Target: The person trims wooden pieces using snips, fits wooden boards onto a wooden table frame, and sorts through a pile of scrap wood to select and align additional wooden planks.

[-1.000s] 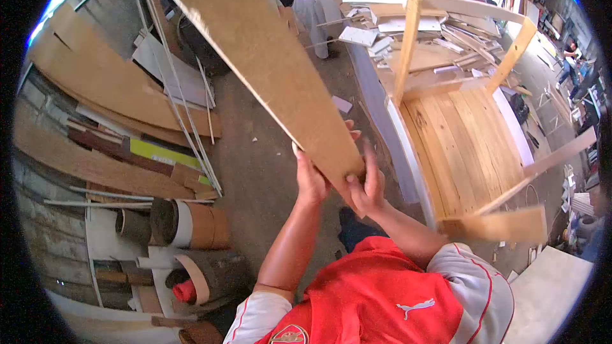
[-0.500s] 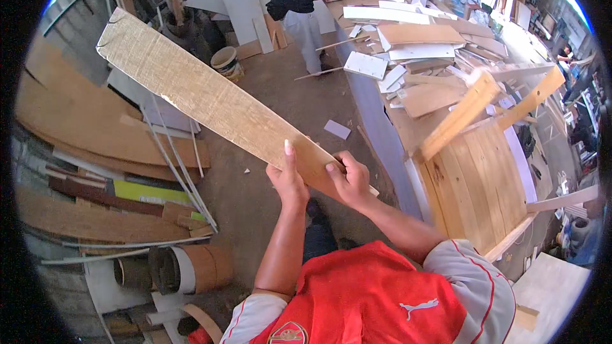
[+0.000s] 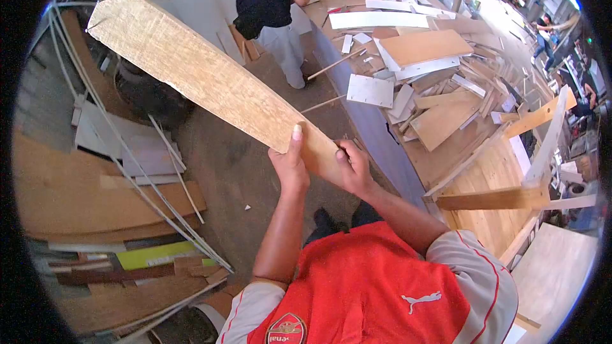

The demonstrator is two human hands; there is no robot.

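A long light-brown wooden board (image 3: pixel 204 79) slants from the upper left down to the middle of the view. My left hand (image 3: pixel 291 164) is wrapped round its lower left edge, thumb on the broad face. Close by on the right, my right hand (image 3: pixel 354 167) grips the board's near end, with the thumb on top. Two dark curved marks show near the board's far end.
A long table (image 3: pixel 408 153) bears piled wood offcuts (image 3: pixel 424 48). At its near end stands a wooden frame (image 3: pixel 491 200) with slats. A co-worker (image 3: pixel 271 0) leans over the far end. Planks (image 3: pixel 95 197) and thin strips (image 3: pixel 137 185) lie at left.
The board has swung to the left and now shows its broad face, still held in both hands. The view has turned, bringing the wood pile and the co-worker lower.
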